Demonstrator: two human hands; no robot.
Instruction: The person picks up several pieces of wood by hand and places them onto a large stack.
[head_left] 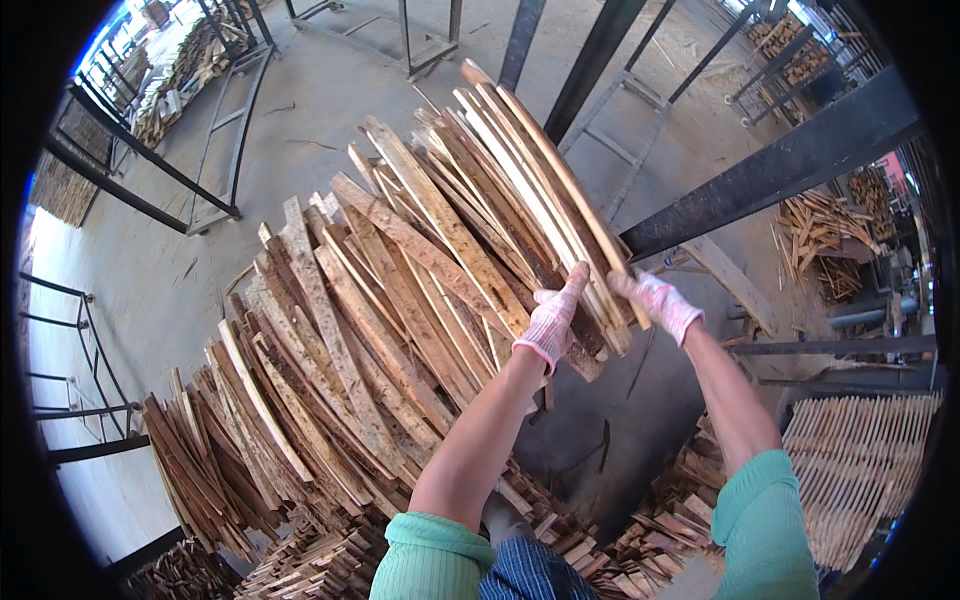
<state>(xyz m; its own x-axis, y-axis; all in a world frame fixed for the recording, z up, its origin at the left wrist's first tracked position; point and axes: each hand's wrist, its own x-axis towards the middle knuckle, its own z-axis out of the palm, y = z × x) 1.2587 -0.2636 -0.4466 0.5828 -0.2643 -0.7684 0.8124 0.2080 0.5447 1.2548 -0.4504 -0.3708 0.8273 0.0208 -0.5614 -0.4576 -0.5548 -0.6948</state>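
A big heap of rough wooden strips (415, 265), some with bark on them, lies in front of me, their near ends toward my body. My left hand (556, 322), in a pink and white knit glove, is closed around near ends at the heap's right side, its thumb on top and its other fingers partly hidden. My right hand (660, 302), gloved alike, is closed on the near end of the outermost strip (567, 190). Between my hands run several paler strips (527, 180).
A dark steel beam (770, 160) slants in from the right, close beyond my right hand. Black metal frames (225, 135) stand on the concrete floor (330, 75). Stacked wood pieces (675, 520) are below my arms, and a slatted stack (865, 470) stands at the lower right.
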